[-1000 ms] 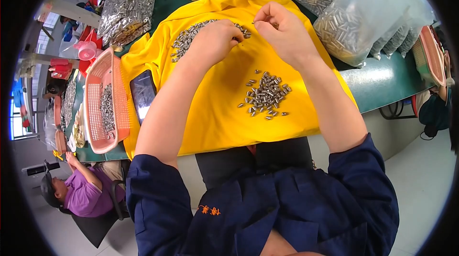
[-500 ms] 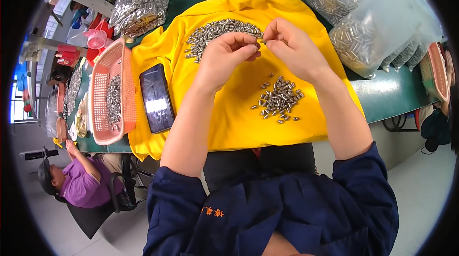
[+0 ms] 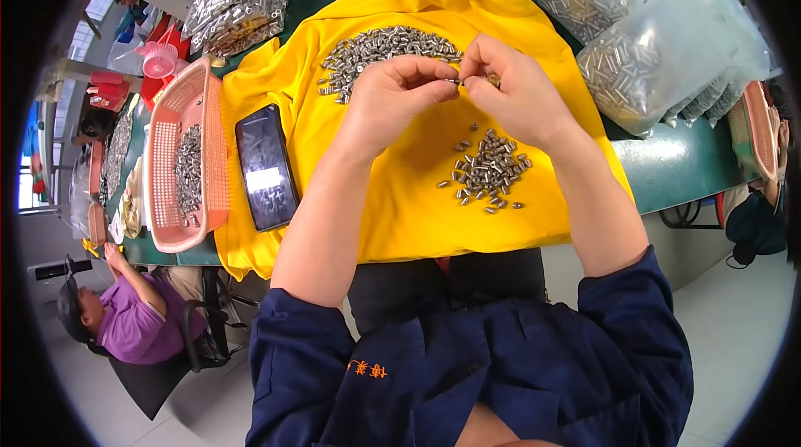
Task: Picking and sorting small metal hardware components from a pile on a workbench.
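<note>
Head view: one small silver-grey metal piece (image 3: 454, 81), pinched

The bare left hand (image 3: 385, 102) has its grip clamped on the piece, above the bright yellow cloth (image 3: 400, 226). The bare right hand (image 3: 522, 98) meets it there; whether its grip clamps the piece too, I cannot tell. Beyond lies a broad heap of short silver metal cylinders (image 3: 367, 51); nearer the body, a smaller heap of similar metal pieces (image 3: 491, 168). So little to pinch could slip if the fingertips misalign, perhaps losing itself among lookalikes. A snag on the loose, rumpled cloth might scatter or mix both heaps.
</note>
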`<state>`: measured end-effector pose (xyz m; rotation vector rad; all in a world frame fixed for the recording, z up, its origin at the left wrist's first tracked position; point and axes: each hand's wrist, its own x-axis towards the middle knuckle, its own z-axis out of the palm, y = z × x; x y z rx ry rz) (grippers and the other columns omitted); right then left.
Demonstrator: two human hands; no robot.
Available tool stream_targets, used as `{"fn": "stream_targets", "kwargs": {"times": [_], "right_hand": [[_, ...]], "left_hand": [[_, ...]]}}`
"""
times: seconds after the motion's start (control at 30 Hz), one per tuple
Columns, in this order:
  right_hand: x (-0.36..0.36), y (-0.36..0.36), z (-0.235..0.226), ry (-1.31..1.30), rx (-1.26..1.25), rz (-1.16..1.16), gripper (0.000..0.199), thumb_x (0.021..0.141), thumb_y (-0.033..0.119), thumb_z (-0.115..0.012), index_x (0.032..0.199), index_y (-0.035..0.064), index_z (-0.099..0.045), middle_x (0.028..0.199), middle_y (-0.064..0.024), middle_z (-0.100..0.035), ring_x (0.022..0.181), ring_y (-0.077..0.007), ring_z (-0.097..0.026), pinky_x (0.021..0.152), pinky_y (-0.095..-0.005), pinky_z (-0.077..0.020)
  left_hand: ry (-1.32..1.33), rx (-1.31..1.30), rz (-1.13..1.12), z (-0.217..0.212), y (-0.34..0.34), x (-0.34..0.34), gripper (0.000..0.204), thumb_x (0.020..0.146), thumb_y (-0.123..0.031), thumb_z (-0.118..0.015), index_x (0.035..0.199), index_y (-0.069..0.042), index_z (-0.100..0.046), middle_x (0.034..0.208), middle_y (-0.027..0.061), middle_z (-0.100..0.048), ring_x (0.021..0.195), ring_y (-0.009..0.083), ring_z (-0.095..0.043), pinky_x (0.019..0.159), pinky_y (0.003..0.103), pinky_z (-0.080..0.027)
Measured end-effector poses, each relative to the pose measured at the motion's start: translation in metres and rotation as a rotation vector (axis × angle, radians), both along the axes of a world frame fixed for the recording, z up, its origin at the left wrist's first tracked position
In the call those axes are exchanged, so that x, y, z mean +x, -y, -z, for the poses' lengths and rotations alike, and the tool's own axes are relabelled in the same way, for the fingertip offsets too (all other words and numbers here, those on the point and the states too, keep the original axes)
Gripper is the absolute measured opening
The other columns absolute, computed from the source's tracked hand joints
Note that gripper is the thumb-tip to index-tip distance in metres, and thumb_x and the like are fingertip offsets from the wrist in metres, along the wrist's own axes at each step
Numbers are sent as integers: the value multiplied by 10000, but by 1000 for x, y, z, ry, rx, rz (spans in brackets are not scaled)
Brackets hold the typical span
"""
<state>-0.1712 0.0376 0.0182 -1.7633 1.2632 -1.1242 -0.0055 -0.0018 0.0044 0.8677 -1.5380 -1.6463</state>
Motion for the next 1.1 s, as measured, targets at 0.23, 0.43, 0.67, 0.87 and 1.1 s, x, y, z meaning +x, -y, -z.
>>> {"fn": "stream_targets", "kwargs": {"times": [0.23, 0.43, 0.67, 0.87, 1.1], "right_hand": [[10, -8, -6, -226, -83, 111, 81, 710, 95, -473, 749, 26, -455, 624, -101, -503, 556, -211, -474, 518, -307, -383], [11, -4, 3, -80, -107, 123, 57, 727, 69, -459, 769, 31, -453, 605, -66, -485, 536, -167, -454, 502, -280, -375], [-2, 3, 4, 495, 395, -56, 39, 750, 69, -464, 784, 50, -467, 631, 28, -448, 558, -58, -386, 494, -211, -344], [-1, 4, 3, 276, 132, 90, 59, 738, 79, -481, 789, 48, -477, 639, 29, -447, 560, -37, -376, 487, -188, -320], [0, 0, -4, 265, 169, -22, 45, 756, 24, -461, 783, 59, -452, 703, 49, -416, 618, -15, -358, 530, -156, -305]], "left_hand": [[80, -116, -89, -7, -8, -4, 121, 714, -19, -608, 833, 3, -620, 759, 37, -621, 685, 73, -568, 639, 188, -455], [188, -275, -150, -6, -10, -6, 111, 721, -17, -606, 830, -1, -619, 773, 44, -623, 682, 73, -567, 635, 187, -457], [6, -152, -120, 9, 2, -1, 122, 744, -3, -577, 862, 6, -604, 796, 45, -614, 703, 85, -570, 653, 189, -449], [255, -353, -146, 6, 4, 4, 154, 763, -30, -566, 911, -3, -595, 801, 31, -597, 755, 98, -561, 666, 193, -439], [-315, 241, -18, 1, -1, 2, 139, 786, -33, -549, 921, -8, -569, 846, 58, -585, 784, 135, -569, 692, 229, -469]]}}
